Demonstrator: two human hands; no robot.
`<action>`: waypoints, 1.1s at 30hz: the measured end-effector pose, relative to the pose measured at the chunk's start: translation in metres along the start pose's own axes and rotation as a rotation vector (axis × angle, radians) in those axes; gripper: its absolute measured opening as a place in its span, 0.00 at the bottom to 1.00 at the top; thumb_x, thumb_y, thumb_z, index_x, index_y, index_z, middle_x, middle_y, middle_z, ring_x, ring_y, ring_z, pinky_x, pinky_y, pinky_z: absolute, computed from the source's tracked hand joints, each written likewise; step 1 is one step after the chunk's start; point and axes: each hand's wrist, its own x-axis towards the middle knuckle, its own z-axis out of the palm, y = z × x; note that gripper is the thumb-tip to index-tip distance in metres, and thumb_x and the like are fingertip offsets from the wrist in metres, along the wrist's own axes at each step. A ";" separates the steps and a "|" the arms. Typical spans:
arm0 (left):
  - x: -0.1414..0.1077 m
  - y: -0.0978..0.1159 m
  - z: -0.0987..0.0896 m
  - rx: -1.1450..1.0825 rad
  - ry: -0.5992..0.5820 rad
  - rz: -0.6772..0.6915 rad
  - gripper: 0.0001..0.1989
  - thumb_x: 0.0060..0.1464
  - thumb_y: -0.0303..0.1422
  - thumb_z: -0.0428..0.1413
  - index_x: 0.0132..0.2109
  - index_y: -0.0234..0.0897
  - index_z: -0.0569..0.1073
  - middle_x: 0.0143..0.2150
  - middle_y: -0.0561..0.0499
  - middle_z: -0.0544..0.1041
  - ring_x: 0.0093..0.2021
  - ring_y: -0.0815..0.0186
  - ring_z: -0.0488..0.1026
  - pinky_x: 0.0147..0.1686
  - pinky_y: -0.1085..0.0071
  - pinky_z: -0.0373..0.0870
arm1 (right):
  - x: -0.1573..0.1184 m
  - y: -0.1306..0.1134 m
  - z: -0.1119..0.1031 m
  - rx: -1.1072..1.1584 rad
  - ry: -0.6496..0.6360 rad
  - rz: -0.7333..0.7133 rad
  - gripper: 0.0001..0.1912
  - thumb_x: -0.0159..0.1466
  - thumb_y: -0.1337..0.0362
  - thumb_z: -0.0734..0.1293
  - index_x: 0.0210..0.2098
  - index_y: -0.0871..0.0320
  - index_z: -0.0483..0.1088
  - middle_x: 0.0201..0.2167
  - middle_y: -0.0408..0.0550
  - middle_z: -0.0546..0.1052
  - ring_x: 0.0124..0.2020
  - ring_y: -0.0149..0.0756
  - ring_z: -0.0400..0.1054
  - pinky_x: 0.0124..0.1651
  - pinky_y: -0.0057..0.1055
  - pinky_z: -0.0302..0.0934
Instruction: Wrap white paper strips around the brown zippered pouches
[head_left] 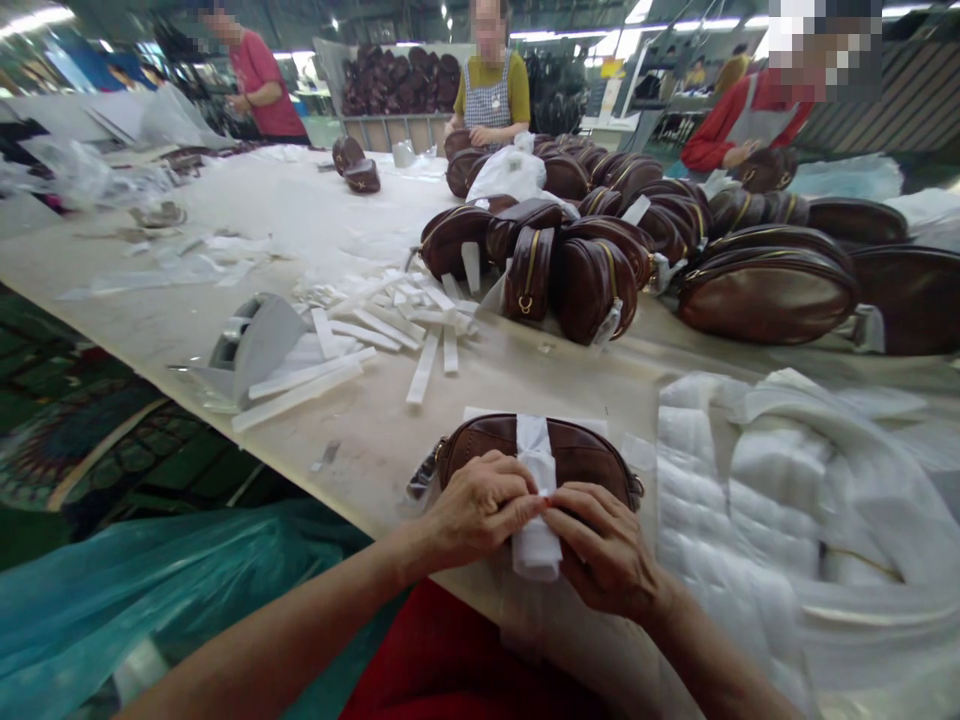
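Observation:
In front of me on the table's near edge lies a dark brown handbag (480,438), with metal rings at its ends. A white wrapping strip (534,450) runs over its middle and hangs down the near side. My left hand (484,505) presses on the bag from the left, its thumb and fingers closed on the strip. From the right, my right hand (604,545) meets it with fingertips pinched at the same spot on the strip. Both thumbs nearly touch there. The bag's lower part is hidden behind my hands.
Loose white strips (360,335) lie left of centre beside a grey tape dispenser (259,345). Many brown bags (765,290) crowd the back right. White foam wrap sheets (772,500) are piled at the right. Co-workers (495,95) stand across the table.

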 end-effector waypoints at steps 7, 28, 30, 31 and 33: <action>0.000 0.005 0.009 0.056 0.006 -0.006 0.19 0.40 0.37 0.68 0.39 0.39 0.73 0.41 0.52 0.75 0.46 0.61 0.68 0.45 0.66 0.61 | -0.001 -0.001 0.003 0.041 0.063 0.111 0.19 0.58 0.69 0.61 0.50 0.61 0.62 0.41 0.57 0.73 0.43 0.42 0.69 0.43 0.39 0.67; -0.021 -0.019 0.023 0.228 0.112 0.309 0.09 0.53 0.39 0.61 0.41 0.42 0.76 0.45 0.52 0.76 0.48 0.63 0.69 0.48 0.65 0.63 | -0.016 -0.010 0.000 0.079 0.053 0.046 0.10 0.61 0.74 0.62 0.41 0.56 0.68 0.44 0.53 0.74 0.46 0.39 0.68 0.45 0.39 0.66; -0.021 -0.019 0.024 0.301 0.131 0.340 0.09 0.52 0.39 0.62 0.40 0.42 0.76 0.45 0.52 0.76 0.48 0.62 0.70 0.47 0.66 0.64 | -0.017 -0.011 0.002 0.076 0.052 0.044 0.11 0.61 0.75 0.62 0.41 0.56 0.68 0.44 0.53 0.74 0.47 0.39 0.67 0.46 0.39 0.66; -0.020 -0.019 0.025 0.340 0.141 0.358 0.08 0.53 0.38 0.61 0.40 0.42 0.75 0.45 0.52 0.76 0.48 0.62 0.70 0.46 0.66 0.64 | -0.017 -0.012 0.002 0.057 0.050 0.047 0.11 0.61 0.75 0.62 0.41 0.57 0.67 0.44 0.53 0.74 0.47 0.39 0.67 0.47 0.39 0.65; -0.020 -0.019 0.025 0.404 0.168 0.408 0.07 0.56 0.38 0.58 0.39 0.41 0.75 0.45 0.52 0.76 0.49 0.62 0.70 0.46 0.66 0.66 | -0.020 -0.020 0.000 -0.026 0.052 0.064 0.13 0.60 0.75 0.61 0.43 0.58 0.67 0.45 0.55 0.74 0.49 0.41 0.66 0.49 0.41 0.64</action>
